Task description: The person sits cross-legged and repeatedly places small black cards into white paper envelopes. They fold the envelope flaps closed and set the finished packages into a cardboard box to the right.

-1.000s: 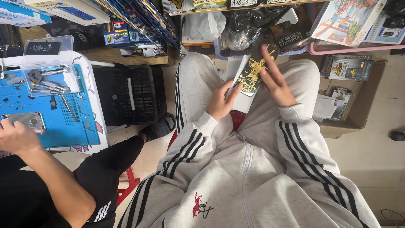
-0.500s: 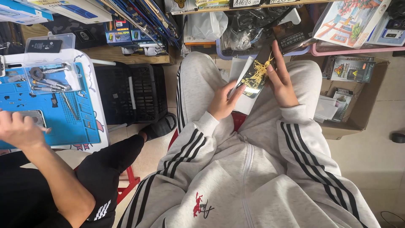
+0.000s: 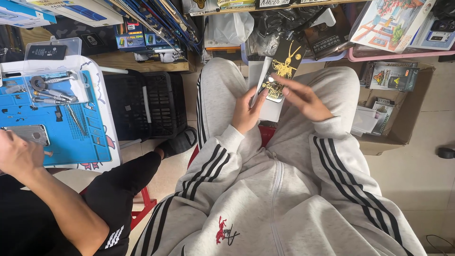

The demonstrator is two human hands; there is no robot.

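- While resting above the grey-trousered knees, left hand (image 3: 245, 111) gripping the lower left edge of a black card with gold print (image 3: 280, 71), fingers closed on it.
- Right hand (image 3: 303, 98) touching the same card at its lower right, fingers stretched flat and loose; whether clasping it, cannot tell.
- Card tilted, top end pointing away from the lap, with a white sheet (image 3: 269, 106) just behind it.
- Left of the card, well apart: black crate (image 3: 142, 104) on the floor.
- Farther left of the card: blue work mat (image 3: 71, 137) with small metal tools (image 3: 52, 90) and a silver phone (image 3: 31, 134).
- Another person's hand (image 3: 16, 154) beside that phone.
- Right of the card: cardboard box (image 3: 403, 118) holding small packages.
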